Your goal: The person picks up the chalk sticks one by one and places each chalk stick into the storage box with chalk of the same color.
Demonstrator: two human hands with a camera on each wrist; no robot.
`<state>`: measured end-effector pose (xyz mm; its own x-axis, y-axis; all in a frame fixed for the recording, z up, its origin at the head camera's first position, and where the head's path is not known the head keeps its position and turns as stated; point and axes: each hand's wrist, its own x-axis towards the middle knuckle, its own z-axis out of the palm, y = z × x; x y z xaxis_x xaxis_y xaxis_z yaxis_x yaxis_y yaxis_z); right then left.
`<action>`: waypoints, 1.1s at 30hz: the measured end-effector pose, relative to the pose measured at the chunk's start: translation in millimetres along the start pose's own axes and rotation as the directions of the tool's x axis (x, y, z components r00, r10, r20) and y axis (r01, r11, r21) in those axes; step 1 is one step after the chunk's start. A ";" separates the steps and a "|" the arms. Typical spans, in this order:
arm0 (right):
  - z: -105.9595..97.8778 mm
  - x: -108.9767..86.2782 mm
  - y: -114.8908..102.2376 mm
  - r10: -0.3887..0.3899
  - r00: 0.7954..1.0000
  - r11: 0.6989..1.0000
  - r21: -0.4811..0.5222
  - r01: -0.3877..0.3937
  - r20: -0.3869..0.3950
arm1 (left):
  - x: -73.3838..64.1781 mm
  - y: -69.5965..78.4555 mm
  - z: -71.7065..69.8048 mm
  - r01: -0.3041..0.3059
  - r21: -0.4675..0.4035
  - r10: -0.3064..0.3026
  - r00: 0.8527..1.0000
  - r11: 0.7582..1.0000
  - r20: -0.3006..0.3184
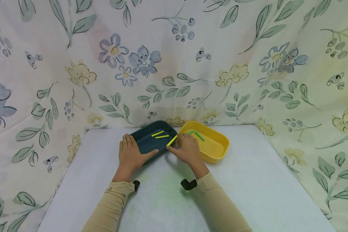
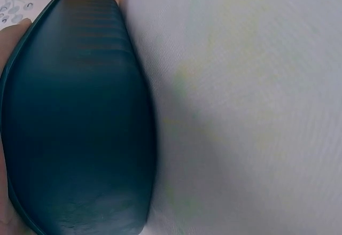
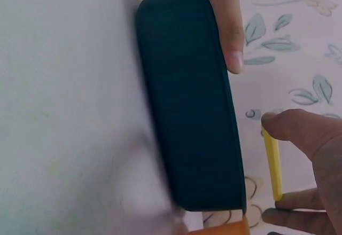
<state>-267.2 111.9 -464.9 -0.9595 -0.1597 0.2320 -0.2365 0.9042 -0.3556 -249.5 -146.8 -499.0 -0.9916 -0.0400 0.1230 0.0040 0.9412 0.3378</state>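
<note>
A dark teal tray [image 1: 146, 145] holds two yellow chalk sticks [image 1: 162, 136]. My left hand [image 1: 130, 156] rests on its left end, fingers straight over the rim and thumb stretched along the near edge. Above the tray's right end, my right hand [image 1: 188, 149] pinches another yellow chalk stick [image 1: 172, 140] between thumb and fingertips. In the right wrist view, that chalk [image 3: 273, 163] spans the gap between thumb and fingers, apart from the tray wall [image 3: 187, 101]. Partly behind the right hand stands a yellow tray [image 1: 217, 149] with green chalk sticks [image 1: 199, 136] in it.
Both trays stand close together at the back of the table, which has a white cover [image 1: 264, 180] with faint green and yellow smudges. A floral curtain [image 1: 174, 64] hangs behind and beside the table. Dark wrist cameras [image 1: 188, 184] sit at both sleeves.
</note>
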 end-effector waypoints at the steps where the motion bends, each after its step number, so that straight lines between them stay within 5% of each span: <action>1: 0.0 0.8 -0.7 0.001 1.000 1.000 0.000 -0.001 -0.001 | 0.0 0.1 0.2 0.001 0.000 -0.001 1.000 1.000 -0.002; 33: 15.1 15.9 -10.9 0.000 1.000 0.995 -0.103 0.000 -0.006 | 2.2 -2.7 4.1 -0.012 -0.017 0.012 1.000 1.000 -0.028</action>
<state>-282.2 93.5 -471.0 -0.9585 -0.1575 0.2378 -0.2192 0.9402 -0.2608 -252.2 -148.0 -503.5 -0.9875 -0.0382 0.1528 0.0182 0.9359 0.3518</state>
